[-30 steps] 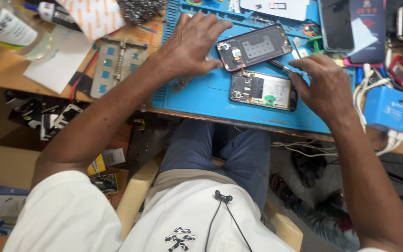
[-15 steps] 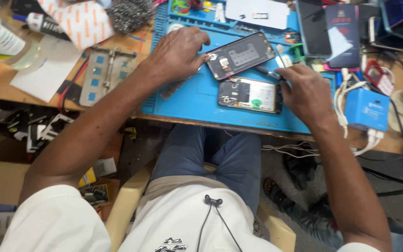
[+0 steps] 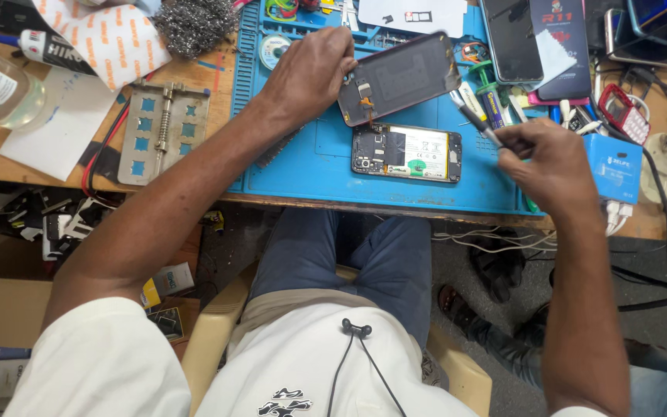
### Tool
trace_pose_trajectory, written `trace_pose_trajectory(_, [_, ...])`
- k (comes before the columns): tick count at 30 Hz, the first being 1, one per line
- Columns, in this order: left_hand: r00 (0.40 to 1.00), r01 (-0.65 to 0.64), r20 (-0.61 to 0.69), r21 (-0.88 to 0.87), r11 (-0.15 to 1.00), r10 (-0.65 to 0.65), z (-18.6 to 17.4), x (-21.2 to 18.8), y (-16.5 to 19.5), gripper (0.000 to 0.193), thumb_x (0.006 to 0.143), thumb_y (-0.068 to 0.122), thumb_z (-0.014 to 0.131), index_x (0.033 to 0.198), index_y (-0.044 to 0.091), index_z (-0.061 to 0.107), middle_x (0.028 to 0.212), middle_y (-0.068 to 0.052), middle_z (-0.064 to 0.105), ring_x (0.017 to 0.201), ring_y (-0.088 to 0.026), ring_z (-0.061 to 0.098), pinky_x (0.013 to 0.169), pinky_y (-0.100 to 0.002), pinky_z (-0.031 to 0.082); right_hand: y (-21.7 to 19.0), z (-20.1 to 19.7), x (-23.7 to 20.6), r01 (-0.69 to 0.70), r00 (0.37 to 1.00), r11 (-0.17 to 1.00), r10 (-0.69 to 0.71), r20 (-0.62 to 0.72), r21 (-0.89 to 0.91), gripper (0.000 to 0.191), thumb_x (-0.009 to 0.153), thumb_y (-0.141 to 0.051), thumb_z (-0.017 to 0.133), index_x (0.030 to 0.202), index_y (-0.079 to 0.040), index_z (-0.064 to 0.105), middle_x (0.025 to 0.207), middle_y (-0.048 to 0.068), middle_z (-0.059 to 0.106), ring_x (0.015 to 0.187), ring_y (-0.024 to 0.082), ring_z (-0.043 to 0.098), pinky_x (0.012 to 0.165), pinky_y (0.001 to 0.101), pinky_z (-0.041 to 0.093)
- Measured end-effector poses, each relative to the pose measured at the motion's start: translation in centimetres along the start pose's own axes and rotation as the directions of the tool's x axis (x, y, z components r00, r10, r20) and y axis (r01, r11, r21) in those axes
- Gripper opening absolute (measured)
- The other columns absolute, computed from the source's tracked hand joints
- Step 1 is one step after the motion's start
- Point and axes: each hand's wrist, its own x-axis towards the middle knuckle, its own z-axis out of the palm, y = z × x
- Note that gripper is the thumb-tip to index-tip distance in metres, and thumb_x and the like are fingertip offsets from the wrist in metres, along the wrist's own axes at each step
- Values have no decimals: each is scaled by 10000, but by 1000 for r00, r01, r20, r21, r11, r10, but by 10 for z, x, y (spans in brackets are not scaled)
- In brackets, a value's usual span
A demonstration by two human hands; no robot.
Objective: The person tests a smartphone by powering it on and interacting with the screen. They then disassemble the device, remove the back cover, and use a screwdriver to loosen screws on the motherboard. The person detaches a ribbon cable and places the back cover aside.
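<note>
Gripping the left edge of a dark phone back cover (image 3: 403, 77), the left hand (image 3: 310, 73) tilts it up above the blue work mat (image 3: 303, 166), fingers curled over the cover's near corner. Just below it, toward six o'clock, the opened phone (image 3: 407, 152) lies flat on the mat with its battery and boards showing. The right hand (image 3: 550, 162) sits at about three o'clock from that phone, fingers pinched round a slim tool (image 3: 476, 122) whose tip points up toward eleven o'clock, close to the cover's right edge; whether the tip touches it is hard to tell from here. At nine o'clock from the mat a metal board holder (image 3: 164, 131) rests on the wooden bench (image 3: 9, 150), with a tuft of steel wool (image 3: 194, 23) at its twelve o'clock. Several other phones (image 3: 515, 38) lie at the mat's one o'clock corner.
</note>
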Motion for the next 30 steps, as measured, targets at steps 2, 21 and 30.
trace_pose_trajectory(2, [999,-17,-46,-53,998,15,-6,-3,7,164,1024,75,705,972,-11,575,904,-177,652,833,-382,677,699,-506,512,13,-4,-10,-165,986,935,164,31,313,300,925,-4,736,1218,-64,767,999,102,700,839,164,598,681,310,505])
trace_pose_trajectory(21, [972,-218,-76,79,973,224,-25,-22,45,240,975,-128,671,1182,-16,623,1105,-153,596,1034,-349,689,867,-432,574,33,22,-15,-86,992,468,121,33,880,308,1009,-78,585,1301,8,629,925,39,640,777,131,614,668,240,504])
trace_pose_trajectory(30, [968,-192,-177,-56,980,180,-20,-33,40,139,1086,-92,662,1190,-1,641,1135,-108,617,979,-241,713,840,-349,618,18,29,-29,-128,971,983,96,-219,-135,224,1039,-235,697,1183,-65,714,679,108,631,581,274,595,547,469,447])
